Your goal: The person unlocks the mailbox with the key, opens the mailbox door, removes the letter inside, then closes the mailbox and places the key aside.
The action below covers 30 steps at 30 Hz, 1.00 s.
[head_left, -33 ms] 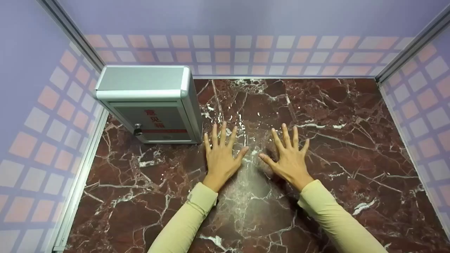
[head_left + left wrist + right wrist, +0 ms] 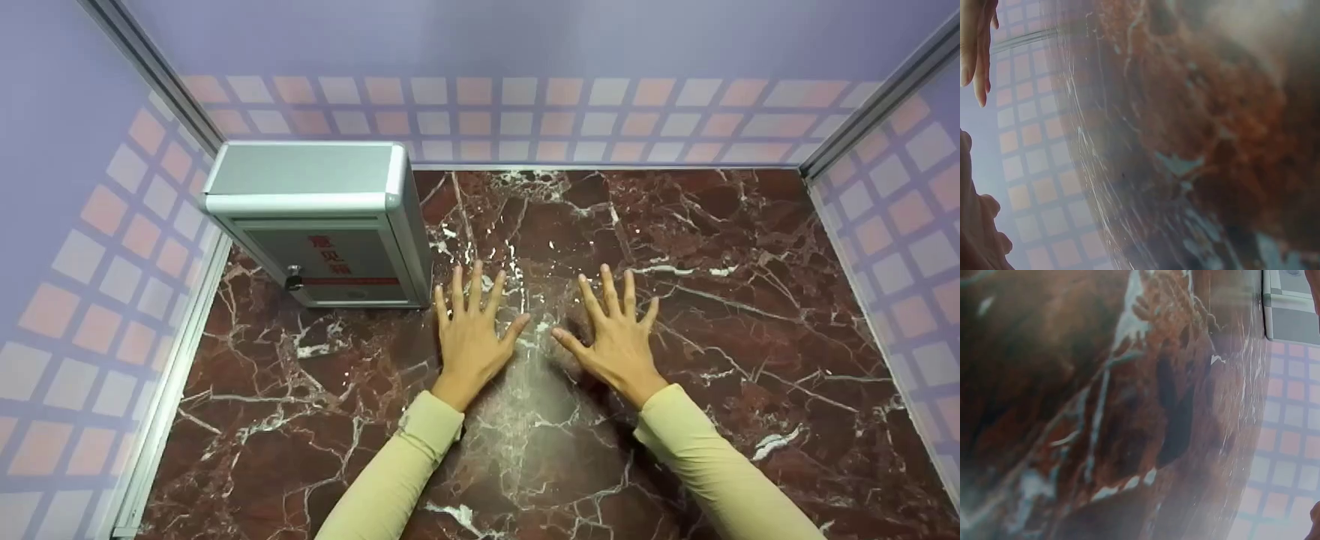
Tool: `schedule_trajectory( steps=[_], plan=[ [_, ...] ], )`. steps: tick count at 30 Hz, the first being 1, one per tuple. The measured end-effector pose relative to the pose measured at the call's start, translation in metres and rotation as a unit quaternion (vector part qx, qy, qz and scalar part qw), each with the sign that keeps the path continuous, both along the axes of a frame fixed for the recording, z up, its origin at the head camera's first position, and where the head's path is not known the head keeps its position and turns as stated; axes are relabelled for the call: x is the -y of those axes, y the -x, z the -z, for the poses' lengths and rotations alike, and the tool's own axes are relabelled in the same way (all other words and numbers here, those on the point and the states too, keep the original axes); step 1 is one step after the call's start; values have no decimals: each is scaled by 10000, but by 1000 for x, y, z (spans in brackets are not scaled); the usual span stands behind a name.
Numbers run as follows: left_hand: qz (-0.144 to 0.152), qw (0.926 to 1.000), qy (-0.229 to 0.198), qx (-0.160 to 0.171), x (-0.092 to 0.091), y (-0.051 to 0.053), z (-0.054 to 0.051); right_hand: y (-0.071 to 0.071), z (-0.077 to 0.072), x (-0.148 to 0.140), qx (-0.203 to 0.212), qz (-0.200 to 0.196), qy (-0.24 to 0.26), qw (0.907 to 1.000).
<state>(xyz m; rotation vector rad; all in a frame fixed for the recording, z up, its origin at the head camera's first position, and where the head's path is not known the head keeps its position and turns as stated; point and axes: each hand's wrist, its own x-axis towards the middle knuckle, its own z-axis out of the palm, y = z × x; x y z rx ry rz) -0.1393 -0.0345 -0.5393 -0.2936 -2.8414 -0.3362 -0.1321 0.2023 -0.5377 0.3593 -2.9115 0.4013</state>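
two hands [image 2: 472, 341] [image 2: 618, 343] spread; box [image 2: 311, 225] beside left one, rear hidden

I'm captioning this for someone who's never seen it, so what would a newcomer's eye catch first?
Probably the two bare hands, the left hand and right hand, fingers spread near the middle of the dark red marbled surface. Next, the silvery box with red characters on its front, standing left of them. Behind, the lilac wall carries rows of pink and white squares.

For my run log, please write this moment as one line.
left hand: empty, fingers spread | right hand: empty, fingers spread | grey box: upright on marbled surface, left of both hands | hand-surface contact: unclear
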Motion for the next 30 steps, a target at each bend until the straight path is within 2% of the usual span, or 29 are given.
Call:
schedule_trajectory(
  steps=[5,9,11,13,15,16,19,21,25,27,28,30],
  plan=[
    [80,9998,-148,120,6,2,-2,4,-1,8,-26,-60,118,9999],
    [335,9961,-693,441,13,2,-3,6,0,18,133,-94,556,9983],
    [510,9895,-1206,608,19,1,-3,7,0,24,322,-82,898,9954],
    [717,9770,-1875,721,26,0,-2,8,0,32,545,-63,1287,9902],
    [933,9582,-2585,793,34,-2,-1,9,-1,42,767,-32,1718,9821],
    [1030,9457,-2958,866,38,-4,-1,9,-2,48,872,-21,1907,9778],
    [1324,9032,-3958,1000,56,-8,2,11,-4,65,1216,-107,2586,9582],
    [1598,8754,-4464,939,74,-12,3,13,-7,78,1430,-214,2997,9430],
    [2423,8258,-5067,517,119,-19,4,18,-11,104,1794,-496,3677,9112],
    [2730,8067,-5220,478,145,-25,3,20,-13,116,1944,-589,3904,8980],
    [2802,7939,-5365,585,159,-29,1,21,-14,123,1988,-659,4017,8915],
    [2769,7760,-5617,750,187,-37,-3,23,-16,137,2066,-755,4216,8797]
  ],
)
